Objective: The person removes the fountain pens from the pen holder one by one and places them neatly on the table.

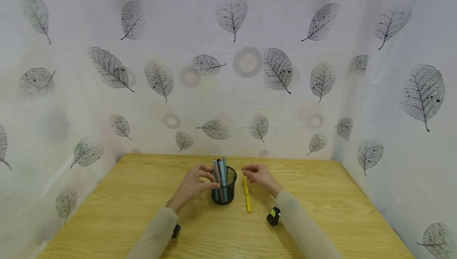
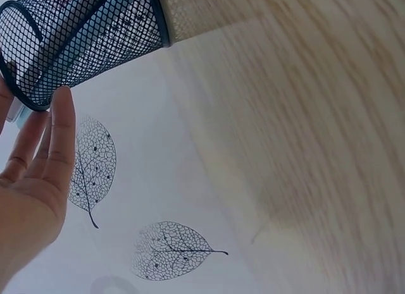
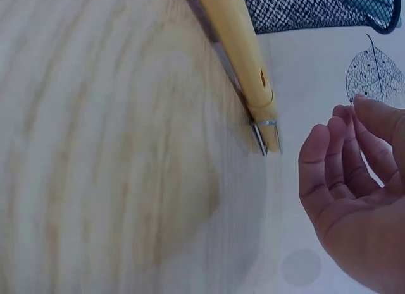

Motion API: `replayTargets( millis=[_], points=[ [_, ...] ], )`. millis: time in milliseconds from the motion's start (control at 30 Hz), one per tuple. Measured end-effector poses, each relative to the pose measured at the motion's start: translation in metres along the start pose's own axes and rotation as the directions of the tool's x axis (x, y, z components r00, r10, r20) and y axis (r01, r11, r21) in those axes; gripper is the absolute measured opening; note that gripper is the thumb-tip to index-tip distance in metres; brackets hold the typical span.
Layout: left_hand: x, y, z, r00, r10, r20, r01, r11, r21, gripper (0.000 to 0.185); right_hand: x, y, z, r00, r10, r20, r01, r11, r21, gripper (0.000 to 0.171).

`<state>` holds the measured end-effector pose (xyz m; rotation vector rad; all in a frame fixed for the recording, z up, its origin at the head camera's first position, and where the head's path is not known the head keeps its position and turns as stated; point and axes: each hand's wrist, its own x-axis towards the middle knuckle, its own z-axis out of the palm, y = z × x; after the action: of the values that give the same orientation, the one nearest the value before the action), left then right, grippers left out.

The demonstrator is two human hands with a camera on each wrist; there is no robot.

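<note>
We judge the yellow pen (image 1: 246,194) right of the cup (image 1: 224,190) light, stiff, slick; grip mid-barrel; right hand (image 1: 258,175) loosely curled, empty, left hand (image 1: 194,181) fingers straight at cup.

- Both forearms reach forward in pale sleeves, angling toward each other, each with a dark device at the wrist.
- Left hand (image 1: 192,183): fingers (image 2: 62,133) straight and close together in the wrist view, palm open, gripping nothing.
- Right hand (image 1: 258,175): palm open, fingers (image 3: 329,167) loosely curled and held together, holding nothing.
- The two hands are near each other, apart.
</note>
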<state>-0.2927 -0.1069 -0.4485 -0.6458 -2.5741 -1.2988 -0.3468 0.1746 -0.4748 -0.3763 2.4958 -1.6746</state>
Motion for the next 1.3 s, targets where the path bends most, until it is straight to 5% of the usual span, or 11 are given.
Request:
replayTargets(
  millis=[433,667,1300],
  points=[
    [0.000,0.000,-0.001,1.000,0.016,-0.003,-0.016,1.000,0.014,0.015,0.003,-0.019,0.017,0.998,-0.057,-0.013,0.059,0.992,0.114,0.037],
    [0.000,-0.001,-0.002,1.000,0.015,0.010,-0.015,1.000,-0.006,0.016,-0.016,-0.060,0.016,0.997,-0.074,0.015,0.071,0.985,0.155,0.029],
    [0.002,-0.002,-0.002,1.000,-0.003,0.005,0.003,1.000,0.014,0.014,0.006,-0.045,0.034,0.981,-0.180,-0.066,0.184,0.981,0.057,0.025]
  ],
)
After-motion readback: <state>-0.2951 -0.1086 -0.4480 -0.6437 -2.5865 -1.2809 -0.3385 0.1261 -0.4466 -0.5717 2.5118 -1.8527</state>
